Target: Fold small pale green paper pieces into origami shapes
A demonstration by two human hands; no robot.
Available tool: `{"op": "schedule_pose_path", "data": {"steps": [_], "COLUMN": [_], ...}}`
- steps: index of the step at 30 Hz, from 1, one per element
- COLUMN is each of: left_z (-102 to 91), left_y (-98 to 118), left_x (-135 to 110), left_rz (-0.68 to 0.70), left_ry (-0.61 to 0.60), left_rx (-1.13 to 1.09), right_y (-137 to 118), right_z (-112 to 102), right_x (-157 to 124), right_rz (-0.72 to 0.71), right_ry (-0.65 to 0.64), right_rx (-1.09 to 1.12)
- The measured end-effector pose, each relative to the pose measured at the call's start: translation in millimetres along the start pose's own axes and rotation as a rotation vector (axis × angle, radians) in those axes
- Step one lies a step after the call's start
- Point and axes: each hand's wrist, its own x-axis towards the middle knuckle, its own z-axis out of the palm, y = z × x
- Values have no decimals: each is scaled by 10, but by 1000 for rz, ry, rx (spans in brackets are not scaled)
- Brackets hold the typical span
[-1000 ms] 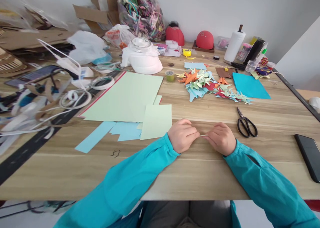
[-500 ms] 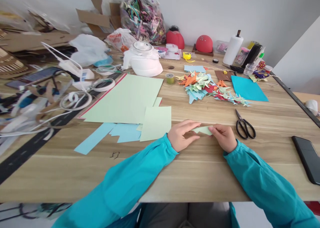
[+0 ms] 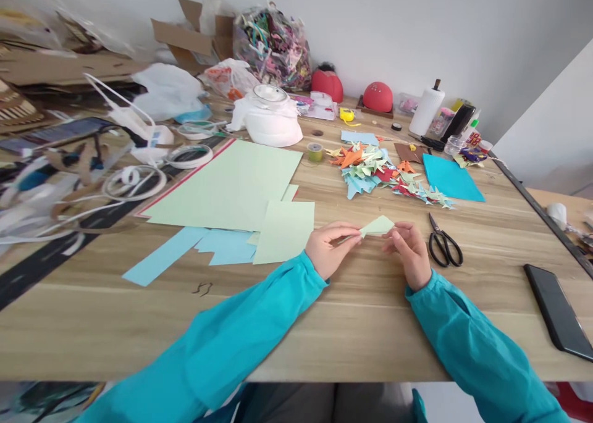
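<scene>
Just above the wooden table [image 3: 370,324], left hand [image 3: 330,249] and right hand [image 3: 410,253] pinch a folded green paper [image 3: 377,226], scissors [image 3: 443,245] lying right of the grip, white wall [image 3: 417,28] beyond.

Bare table [image 3: 361,324] lay open between the sleeves, down to the near edge. The folded paper [image 3: 377,226] bridged the gap between the hands. Scissors [image 3: 445,248] lay just right of the right hand [image 3: 410,255], with a phone [image 3: 558,312] well beyond them. A green paper square [image 3: 283,231] sat against the left hand [image 3: 328,250], with blue strips [image 3: 185,256] past it. Ahead, a clear band of wood ended at the heap of folded pieces [image 3: 380,173].
</scene>
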Motion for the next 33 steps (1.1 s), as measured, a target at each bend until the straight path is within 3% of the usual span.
{"op": "schedule_pose_path", "data": {"steps": [3,8,14,18,22,26,29,32,33], "left_z": [102,280,490,656,693,514,366,308,308], "left_y": [-8,20,74,161,150,-38,-127,-100,-78], "left_x": [-12,-28,-10,1,35,153,234,254,250], "left_rz": [-84,-132,-57,69,97,-148,-147,-139,-155], "left_ry": [79,137,177,192,85,156,37,-147,-146], "left_rx": [-59,-25,-8,40,6,-46,-181,-238,-229], "right_y": [-5,20,1,-37,-60,-89,-93,-75,-68], "right_z": [39,39,-4,16,62,57,16,-29,-42], "right_x": [-47,-68,-11,70,227,282,236,196,193], "right_rz": [-192,-459,-545,-388,-165,111,260,323,329], "right_ry": [6,-109,-3,56,221,94,-14,-76,-80], "right_rx": [-139,-620,-661,-348,39,364,418,331,300]}}
